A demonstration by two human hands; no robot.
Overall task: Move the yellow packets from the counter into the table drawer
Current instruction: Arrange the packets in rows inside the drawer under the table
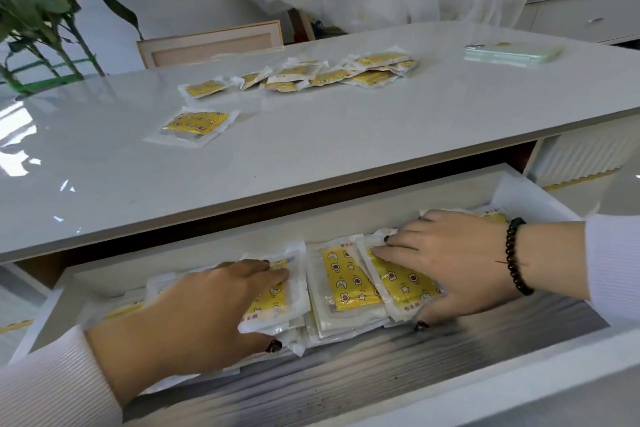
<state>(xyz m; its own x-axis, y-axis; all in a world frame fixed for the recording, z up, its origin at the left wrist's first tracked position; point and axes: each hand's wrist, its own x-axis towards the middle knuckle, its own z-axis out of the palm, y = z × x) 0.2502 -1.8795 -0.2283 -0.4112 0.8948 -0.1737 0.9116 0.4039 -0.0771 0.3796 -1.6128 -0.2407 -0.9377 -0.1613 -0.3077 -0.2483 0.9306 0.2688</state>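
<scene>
The table drawer (pixel 450 388) is pulled out below the white counter (pixel 311 135). Several yellow packets in clear wrappers lie stacked inside it, one showing in the middle (pixel 346 284). My left hand (pixel 194 315) lies on a packet (pixel 277 298) at the left of the stack, thumb under its near edge. My right hand (pixel 457 263) lies on a tilted packet (pixel 405 284) at the right, thumb at its near edge. On the counter one packet (pixel 195 125) sits alone, and several more packets (pixel 322 74) are spread behind it.
A phone in a pale green case (pixel 512 53) lies at the counter's far right. A plant (pixel 45 10) stands at the far left, and a chair back (pixel 211 43) shows behind the counter. A white cabinet (pixel 585 14) stands at the back right.
</scene>
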